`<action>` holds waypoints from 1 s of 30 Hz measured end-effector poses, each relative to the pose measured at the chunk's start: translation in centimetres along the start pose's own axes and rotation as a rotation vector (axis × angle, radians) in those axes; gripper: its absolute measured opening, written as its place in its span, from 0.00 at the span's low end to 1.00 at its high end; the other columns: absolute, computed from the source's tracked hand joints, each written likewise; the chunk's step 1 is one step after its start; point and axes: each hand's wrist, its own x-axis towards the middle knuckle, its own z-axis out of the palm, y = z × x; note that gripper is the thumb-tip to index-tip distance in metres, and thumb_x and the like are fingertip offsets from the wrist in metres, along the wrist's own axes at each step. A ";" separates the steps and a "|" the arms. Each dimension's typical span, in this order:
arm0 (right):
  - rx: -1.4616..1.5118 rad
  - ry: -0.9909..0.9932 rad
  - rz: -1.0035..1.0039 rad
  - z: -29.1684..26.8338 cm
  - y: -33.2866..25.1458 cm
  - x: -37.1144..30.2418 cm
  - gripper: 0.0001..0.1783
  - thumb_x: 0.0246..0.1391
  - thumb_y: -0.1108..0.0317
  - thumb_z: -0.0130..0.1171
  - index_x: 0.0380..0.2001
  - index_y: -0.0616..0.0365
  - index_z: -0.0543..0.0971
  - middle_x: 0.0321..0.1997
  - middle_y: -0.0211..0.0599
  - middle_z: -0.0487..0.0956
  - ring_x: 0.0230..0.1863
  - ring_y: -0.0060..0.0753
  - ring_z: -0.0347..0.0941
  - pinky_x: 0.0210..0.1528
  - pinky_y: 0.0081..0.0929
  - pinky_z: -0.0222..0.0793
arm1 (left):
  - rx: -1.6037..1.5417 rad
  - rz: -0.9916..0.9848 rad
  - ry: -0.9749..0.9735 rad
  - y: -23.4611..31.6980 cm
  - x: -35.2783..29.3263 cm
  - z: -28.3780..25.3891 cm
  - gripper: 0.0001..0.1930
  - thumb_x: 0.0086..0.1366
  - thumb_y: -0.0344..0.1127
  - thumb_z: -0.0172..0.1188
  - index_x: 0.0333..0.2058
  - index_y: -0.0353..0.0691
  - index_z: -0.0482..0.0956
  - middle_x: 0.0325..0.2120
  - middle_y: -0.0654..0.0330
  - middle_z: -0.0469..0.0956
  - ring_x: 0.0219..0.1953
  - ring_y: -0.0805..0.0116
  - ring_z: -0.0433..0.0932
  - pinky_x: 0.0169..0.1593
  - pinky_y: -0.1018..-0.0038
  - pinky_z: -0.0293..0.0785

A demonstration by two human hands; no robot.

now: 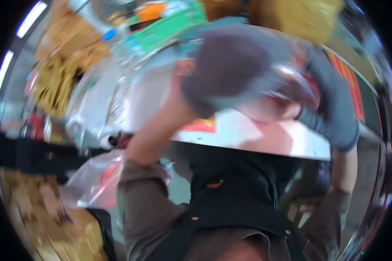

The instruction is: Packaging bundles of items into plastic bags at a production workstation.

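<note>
My left hand (237,65), in a grey and dull purple glove, reaches across the white work surface (231,130). Motion smears its fingers, and the back of the hand hides them. My right hand (329,104) wears a grey glove with bare fingertips and curls round a shiny dark red thing (302,89) with clear glints, perhaps wrapped in film. Its exact kind is too blurred to tell. Both hands are close together over this thing. Red and yellow printed pieces (200,125) lie on the surface below my left wrist.
A green basket (170,30) stands at the back, left of centre. Clear plastic bags (91,100) and a tan bundle (56,82) are on the left. Below them hangs a pinkish plastic bag (98,178). A yellow bag (305,19) is at the back right; cardboard (48,217) lies low left.
</note>
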 end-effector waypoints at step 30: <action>0.150 -0.153 0.553 29.6 26.9 10.6 0.24 0.50 0.49 0.59 0.41 0.58 0.79 0.36 0.44 0.78 0.37 0.33 0.75 0.42 0.28 0.68 | -1.474 -1.453 0.399 -17.6 -19.4 17.0 0.20 0.62 0.39 0.55 0.50 0.36 0.71 0.44 0.60 0.75 0.45 0.72 0.74 0.50 0.74 0.69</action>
